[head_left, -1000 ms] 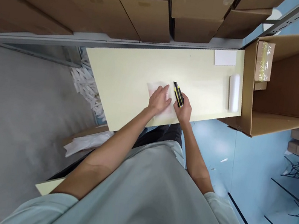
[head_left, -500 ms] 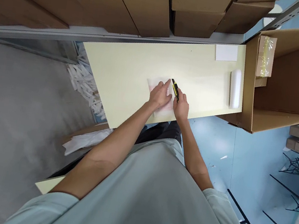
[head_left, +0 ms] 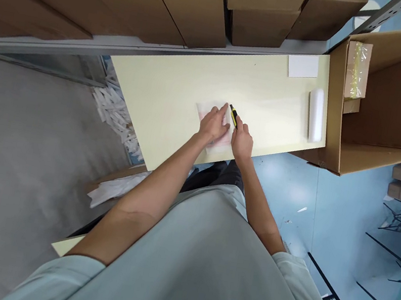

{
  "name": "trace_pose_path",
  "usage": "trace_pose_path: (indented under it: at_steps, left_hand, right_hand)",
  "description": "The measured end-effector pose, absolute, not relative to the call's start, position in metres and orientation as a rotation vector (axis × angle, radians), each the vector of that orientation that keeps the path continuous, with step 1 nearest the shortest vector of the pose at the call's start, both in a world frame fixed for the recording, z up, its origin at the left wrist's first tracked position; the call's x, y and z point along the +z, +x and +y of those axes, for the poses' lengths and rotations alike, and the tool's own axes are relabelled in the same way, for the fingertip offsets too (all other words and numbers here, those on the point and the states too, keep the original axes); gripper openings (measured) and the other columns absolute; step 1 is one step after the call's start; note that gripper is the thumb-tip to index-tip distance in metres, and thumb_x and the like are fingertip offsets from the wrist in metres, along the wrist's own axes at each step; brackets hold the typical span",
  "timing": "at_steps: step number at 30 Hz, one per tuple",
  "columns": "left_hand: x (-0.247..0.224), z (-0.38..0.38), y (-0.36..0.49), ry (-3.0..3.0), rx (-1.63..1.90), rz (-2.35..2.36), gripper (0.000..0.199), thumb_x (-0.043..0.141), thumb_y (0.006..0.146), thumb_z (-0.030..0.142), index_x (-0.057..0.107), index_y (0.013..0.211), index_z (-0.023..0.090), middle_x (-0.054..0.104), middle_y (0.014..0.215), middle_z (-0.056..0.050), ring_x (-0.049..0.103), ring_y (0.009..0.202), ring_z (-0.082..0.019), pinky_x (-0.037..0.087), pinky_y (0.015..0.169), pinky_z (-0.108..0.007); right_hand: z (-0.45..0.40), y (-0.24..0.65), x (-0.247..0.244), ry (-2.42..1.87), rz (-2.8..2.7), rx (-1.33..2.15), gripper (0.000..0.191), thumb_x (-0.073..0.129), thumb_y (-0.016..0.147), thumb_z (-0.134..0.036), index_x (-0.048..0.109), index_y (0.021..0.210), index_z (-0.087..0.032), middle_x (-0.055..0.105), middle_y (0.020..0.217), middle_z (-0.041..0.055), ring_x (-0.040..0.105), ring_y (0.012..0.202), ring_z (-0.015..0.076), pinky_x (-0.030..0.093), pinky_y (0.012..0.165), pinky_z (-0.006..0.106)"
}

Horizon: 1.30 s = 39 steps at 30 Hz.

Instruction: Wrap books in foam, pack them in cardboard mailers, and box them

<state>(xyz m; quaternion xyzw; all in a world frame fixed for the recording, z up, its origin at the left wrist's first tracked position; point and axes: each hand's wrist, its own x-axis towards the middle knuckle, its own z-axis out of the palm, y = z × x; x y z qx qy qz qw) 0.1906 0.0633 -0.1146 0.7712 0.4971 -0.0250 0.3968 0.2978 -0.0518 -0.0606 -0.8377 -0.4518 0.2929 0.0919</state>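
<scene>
On the cream tabletop point(head_left: 164, 92) lies a translucent plastic bag point(head_left: 204, 108) with something pinkish showing through it. My left hand point(head_left: 214, 124) rests on top of the bag, index finger stretched forward and thumb spread to the side. Close beside it, my right hand point(head_left: 242, 141) is wrapped round a yellow and black utility knife point(head_left: 233, 116), whose tip points away from me near the bag's right edge. I cannot make out whether the blade touches the bag.
A white roll point(head_left: 316, 115) and a white sheet point(head_left: 302, 66) lie at the table's right end. Beyond stands a large open carton point(head_left: 397, 101) holding small taped boxes point(head_left: 357, 69). Cardboard boxes point(head_left: 188, 12) line a shelf along the far edge. White scraps point(head_left: 118, 110) are piled at the left.
Both hands stay nearly where they were on and beside the bag, the knife still in the right one. The whole view has shifted slightly.
</scene>
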Motion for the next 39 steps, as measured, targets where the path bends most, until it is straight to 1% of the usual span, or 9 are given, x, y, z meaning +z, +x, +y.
trace_pose_path:
  at_steps: [7, 14, 19, 25, 29, 33, 35, 37, 39]
  left_hand:
    - [-0.106, 0.064, 0.193, 1.988, -0.122, 1.243, 0.089, 0.075, 0.096, 0.029, 0.040, 0.178, 0.030, 0.065, 0.145, -0.018, 0.069, 0.132, -0.041, 0.058, 0.114, -0.056]
    - [-0.100, 0.063, 0.196, 1.975, -0.234, 1.260, 0.092, 0.072, 0.100, 0.033, 0.031, 0.182, 0.030, 0.062, 0.155, -0.017, 0.063, 0.141, -0.040, 0.052, 0.120, -0.051]
    - [-0.103, 0.063, 0.196, 1.979, -0.224, 1.263, 0.092, 0.072, 0.099, 0.031, 0.032, 0.182, 0.031, 0.060, 0.157, -0.017, 0.065, 0.138, -0.039, 0.052, 0.120, -0.054]
    - [-0.116, 0.064, 0.200, 1.964, -0.209, 1.257, 0.092, 0.071, 0.099, 0.026, 0.030, 0.182, 0.023, 0.057, 0.157, -0.021, 0.063, 0.139, -0.041, 0.050, 0.120, -0.062]
    - [-0.122, 0.060, 0.205, 1.947, -0.205, 1.281, 0.095, 0.073, 0.098, 0.023, 0.028, 0.182, 0.023, 0.053, 0.161, -0.022, 0.060, 0.144, -0.044, 0.048, 0.123, -0.063]
    - [-0.104, 0.044, 0.205, 1.930, -0.146, 1.276, 0.100, 0.077, 0.095, 0.028, 0.027, 0.181, 0.020, 0.051, 0.166, -0.026, 0.051, 0.154, -0.049, 0.045, 0.126, -0.066]
    - [-0.088, 0.035, 0.204, 1.888, -0.074, 1.287, 0.100, 0.077, 0.094, 0.029, 0.027, 0.180, 0.014, 0.055, 0.161, -0.029, 0.051, 0.155, -0.051, 0.043, 0.127, -0.067]
    - [-0.069, 0.030, 0.204, 1.842, 0.037, 1.287, 0.092, 0.075, 0.094, 0.026, 0.034, 0.175, 0.009, 0.063, 0.150, -0.029, 0.057, 0.150, -0.048, 0.044, 0.128, -0.065]
    - [-0.049, 0.033, 0.208, 1.838, 0.220, 1.277, 0.078, 0.070, 0.095, 0.024, 0.044, 0.168, 0.011, 0.068, 0.141, -0.025, 0.063, 0.144, -0.043, 0.047, 0.127, -0.060]
  right_hand:
    - [-0.084, 0.286, -0.056, -2.569, -1.296, 0.920, 0.064, 0.028, 0.114, -0.016, 0.042, 0.176, -0.025, 0.069, 0.140, 0.0168, 0.077, 0.107, 0.0318, 0.066, 0.099, 0.048]
    - [-0.129, 0.278, -0.040, -2.664, -1.345, 0.970, 0.066, 0.032, 0.114, -0.011, 0.040, 0.178, -0.022, 0.067, 0.140, 0.0174, 0.076, 0.113, 0.0293, 0.064, 0.096, 0.038]
    - [-0.162, 0.274, -0.032, -2.705, -1.335, 1.029, 0.064, 0.034, 0.116, -0.014, 0.040, 0.179, -0.023, 0.068, 0.139, 0.0162, 0.074, 0.115, 0.0279, 0.062, 0.093, 0.033]
    - [-0.197, 0.274, -0.014, -2.758, -1.347, 1.139, 0.064, 0.034, 0.117, -0.014, 0.040, 0.179, -0.024, 0.070, 0.139, 0.0165, 0.076, 0.111, 0.0269, 0.062, 0.093, 0.034]
    - [-0.209, 0.284, 0.006, -2.744, -1.343, 1.245, 0.063, 0.044, 0.114, -0.017, 0.046, 0.176, -0.024, 0.073, 0.140, 0.0170, 0.078, 0.109, 0.0295, 0.063, 0.094, 0.039]
    - [-0.211, 0.303, 0.023, -2.622, -1.259, 1.072, 0.055, 0.060, 0.110, -0.024, 0.059, 0.165, -0.026, 0.076, 0.144, 0.0130, 0.079, 0.116, 0.0312, 0.064, 0.099, 0.040]
    - [-0.207, 0.315, 0.029, -2.578, -1.176, 0.910, 0.047, 0.067, 0.107, -0.029, 0.067, 0.154, -0.026, 0.078, 0.143, 0.0114, 0.079, 0.116, 0.0304, 0.064, 0.099, 0.039]
    - [-0.194, 0.330, 0.034, -2.535, -1.121, 0.750, 0.041, 0.070, 0.105, -0.032, 0.071, 0.145, -0.025, 0.079, 0.137, 0.0120, 0.080, 0.115, 0.0302, 0.064, 0.098, 0.039]
    - [-0.172, 0.351, 0.038, -2.450, -1.137, 0.617, 0.040, 0.069, 0.105, -0.035, 0.072, 0.143, -0.022, 0.079, 0.131, 0.0139, 0.080, 0.114, 0.0305, 0.065, 0.097, 0.039]
